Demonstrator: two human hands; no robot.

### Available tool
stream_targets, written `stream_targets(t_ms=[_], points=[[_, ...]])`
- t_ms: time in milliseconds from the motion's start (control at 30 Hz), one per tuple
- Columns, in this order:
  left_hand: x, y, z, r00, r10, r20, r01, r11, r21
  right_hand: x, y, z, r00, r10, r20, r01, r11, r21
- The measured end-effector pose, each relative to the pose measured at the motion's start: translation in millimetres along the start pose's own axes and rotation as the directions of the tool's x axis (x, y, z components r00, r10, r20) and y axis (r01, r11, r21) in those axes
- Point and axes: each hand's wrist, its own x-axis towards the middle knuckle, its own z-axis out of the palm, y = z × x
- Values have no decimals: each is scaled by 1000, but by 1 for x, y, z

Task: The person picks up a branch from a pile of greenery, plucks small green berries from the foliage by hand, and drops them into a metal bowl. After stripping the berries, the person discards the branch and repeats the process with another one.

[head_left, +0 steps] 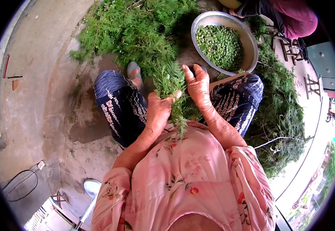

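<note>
My left hand [160,109] is wrapped round a leafy green evergreen sprig [170,81] with scaly foliage and a few pale green cones. The sprig points away from me, and its lower end hangs over my lap. Just to its right, my right hand [198,85] is closed, thumb and fingers drawn together. Whatever the right fingers may hold is hidden. Beyond that hand stands a wide metal basin [249,45], partly filled with small round green cones [219,46] and bits of leaf.
A big heap of cut evergreen branches [136,30] lies ahead of me. Another pile [275,123] spreads along my right side. At the upper right sits another person in maroon clothing [298,19]. Small wooden stools [311,86] stand further right; a cable [21,184] lies lower left.
</note>
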Motion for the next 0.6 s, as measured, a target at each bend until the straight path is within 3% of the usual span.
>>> stream_targets(t_ms=[67,167,233,300,333,367,433,467,500,600], points=[[0,-2,0,1000,-11,-10,10,1000,-22,1,8,2,986,161,48,-164,985,53],[2,-4,0,999,-50,1,50,999,-22,3,16,7,973,215,85,-226,962,155],[1,-4,1,998,-58,14,60,988,-146,7,11,5,955,275,114,-289,947,140],[-6,-2,-1,996,-92,-1,92,992,-92,18,11,5,804,592,-54,-511,735,446],[-9,0,-3,992,-128,-23,127,991,-39,29,28,-18,744,658,112,-612,604,511],[-7,7,-6,992,-123,-24,123,992,-35,34,40,-28,765,634,108,-540,543,643],[-9,18,-12,977,-197,-78,196,980,-25,39,51,-39,793,541,281,-527,376,762],[-5,12,-17,997,-80,-8,78,987,-143,36,49,-40,805,472,360,-522,274,808],[1,10,-23,976,-219,15,218,956,-195,34,46,-41,805,472,359,-522,277,807],[-2,16,-22,979,-189,73,203,935,-291,23,38,-37,711,327,622,-673,63,737]])
